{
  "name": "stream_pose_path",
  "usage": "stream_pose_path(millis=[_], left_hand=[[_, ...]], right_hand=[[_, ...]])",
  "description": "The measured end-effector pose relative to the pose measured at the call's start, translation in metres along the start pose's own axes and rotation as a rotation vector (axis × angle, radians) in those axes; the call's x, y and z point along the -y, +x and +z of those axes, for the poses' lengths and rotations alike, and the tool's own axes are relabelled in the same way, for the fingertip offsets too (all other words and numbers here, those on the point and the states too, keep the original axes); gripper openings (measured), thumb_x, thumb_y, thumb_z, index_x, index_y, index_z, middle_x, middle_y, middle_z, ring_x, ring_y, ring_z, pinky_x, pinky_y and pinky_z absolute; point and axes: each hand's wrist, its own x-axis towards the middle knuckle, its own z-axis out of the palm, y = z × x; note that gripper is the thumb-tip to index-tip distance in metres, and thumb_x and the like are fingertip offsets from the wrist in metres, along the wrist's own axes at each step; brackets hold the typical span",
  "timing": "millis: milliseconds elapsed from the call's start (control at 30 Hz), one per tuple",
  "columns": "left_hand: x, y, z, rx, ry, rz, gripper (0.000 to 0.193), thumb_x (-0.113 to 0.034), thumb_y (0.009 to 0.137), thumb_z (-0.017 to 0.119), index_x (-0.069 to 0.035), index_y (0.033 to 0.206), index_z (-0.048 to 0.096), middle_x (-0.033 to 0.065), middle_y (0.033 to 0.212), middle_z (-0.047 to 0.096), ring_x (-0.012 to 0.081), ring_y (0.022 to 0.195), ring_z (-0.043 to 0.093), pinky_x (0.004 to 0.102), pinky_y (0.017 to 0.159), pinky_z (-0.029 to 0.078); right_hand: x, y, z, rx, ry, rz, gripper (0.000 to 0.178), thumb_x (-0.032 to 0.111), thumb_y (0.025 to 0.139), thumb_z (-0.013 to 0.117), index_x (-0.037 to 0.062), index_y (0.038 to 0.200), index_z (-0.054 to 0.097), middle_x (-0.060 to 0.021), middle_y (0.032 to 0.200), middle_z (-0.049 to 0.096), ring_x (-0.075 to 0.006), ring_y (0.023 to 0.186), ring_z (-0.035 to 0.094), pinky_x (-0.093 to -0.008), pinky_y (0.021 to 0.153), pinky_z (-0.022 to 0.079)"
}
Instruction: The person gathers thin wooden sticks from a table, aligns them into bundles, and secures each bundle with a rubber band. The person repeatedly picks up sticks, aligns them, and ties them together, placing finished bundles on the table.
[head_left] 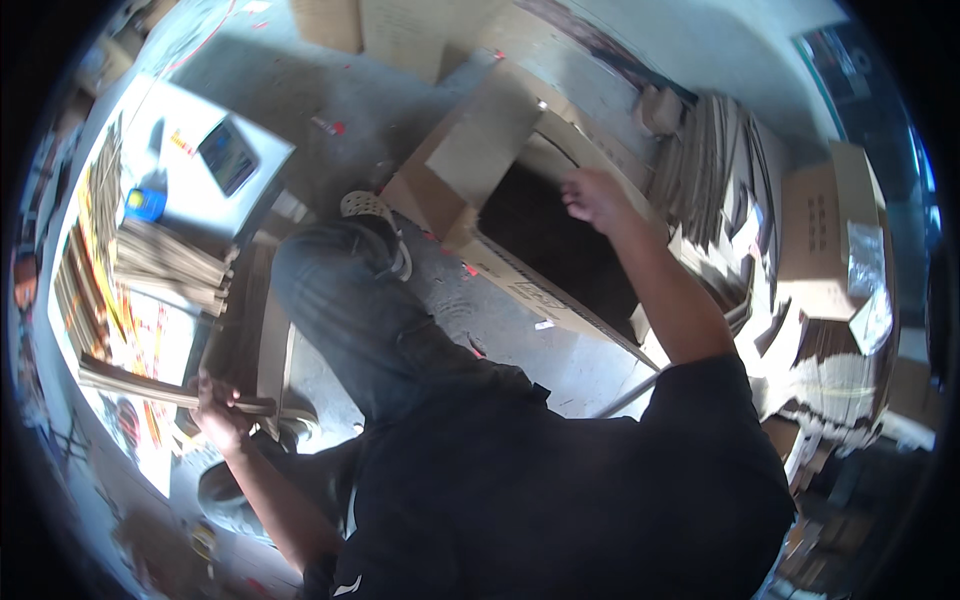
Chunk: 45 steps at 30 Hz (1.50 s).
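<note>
Grey concrete floor (500, 335) below, left hand (222, 418) closed near one end of a flat brown cardboard bundle (140, 384) by the white tabletop (180, 108): lopsided, it could tip and slip! Right hand (597, 200), fingers curled, over the open brown cardboard box (430, 193); any hold, can't tell.

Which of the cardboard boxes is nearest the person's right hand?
The large open box in the centre, dark inside: the right hand appears over its opening, while the far-right box and top-edge box are farther away.
</note>
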Motion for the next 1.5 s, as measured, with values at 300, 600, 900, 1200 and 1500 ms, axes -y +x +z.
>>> stream_pose_path(millis=[300, 600, 900, 1200, 1500], left_hand=[[-0.019, -0.002, 0.060, 0.081, 0.034, -0.041, 0.028, -0.017, 0.099, 0.068, -0.011, 0.080, 0.048, -0.0029, 0.060, 0.035, 0.0079, 0.050, 0.036, 0.0256, 0.051, 0.040], [-0.028, -0.035, 0.038, -0.029, 0.206, -0.097, 0.016, -0.016, 0.102, 0.061, -0.009, 0.090, 0.053, -0.0021, 0.066, 0.037, 0.0085, 0.053, 0.037, 0.0255, 0.054, 0.041], [-0.035, -0.021, 0.069, 0.046, 0.162, -0.116, 0.023, -0.018, 0.102, 0.061, -0.011, 0.084, 0.048, -0.0026, 0.067, 0.037, 0.0081, 0.055, 0.037, 0.0265, 0.055, 0.043], [-0.034, -0.015, 0.066, 0.048, 0.147, -0.106, 0.023, -0.018, 0.102, 0.061, -0.012, 0.083, 0.050, -0.0036, 0.065, 0.036, 0.0073, 0.054, 0.037, 0.0270, 0.055, 0.042], [-0.037, -0.015, 0.063, 0.048, 0.165, -0.069, 0.020, -0.016, 0.102, 0.061, -0.011, 0.086, 0.052, -0.0032, 0.066, 0.038, 0.0075, 0.054, 0.038, 0.0269, 0.055, 0.044]], right_hand=[[-0.246, 0.187, -0.022, -0.207, -1.091, -0.239, 0.039, 0.031, 0.094, 0.067, 0.0045, 0.123, 0.068, -0.0187, 0.115, 0.069, -0.0323, 0.103, 0.067, -0.0454, 0.094, 0.055], [-0.305, 0.162, -0.016, 0.049, -1.331, -0.298, 0.045, 0.032, 0.098, 0.060, 0.0022, 0.132, 0.061, -0.0220, 0.129, 0.061, -0.0367, 0.116, 0.060, -0.0478, 0.103, 0.049], [-0.323, 0.136, -0.038, 0.150, -1.410, -0.381, 0.051, 0.033, 0.101, 0.054, -0.0001, 0.140, 0.054, -0.0252, 0.142, 0.053, -0.0410, 0.130, 0.053, -0.0502, 0.111, 0.044], [-0.374, 0.151, -0.051, 0.212, -1.487, -0.590, 0.043, 0.026, 0.105, 0.046, -0.0013, 0.136, 0.057, -0.0255, 0.131, 0.063, -0.0406, 0.117, 0.062, -0.0473, 0.106, 0.048], [-0.388, 0.184, -0.051, 0.146, -1.349, -0.718, 0.036, 0.027, 0.104, 0.047, 0.0098, 0.128, 0.066, -0.0161, 0.128, 0.065, -0.0316, 0.116, 0.062, -0.0461, 0.102, 0.049]])
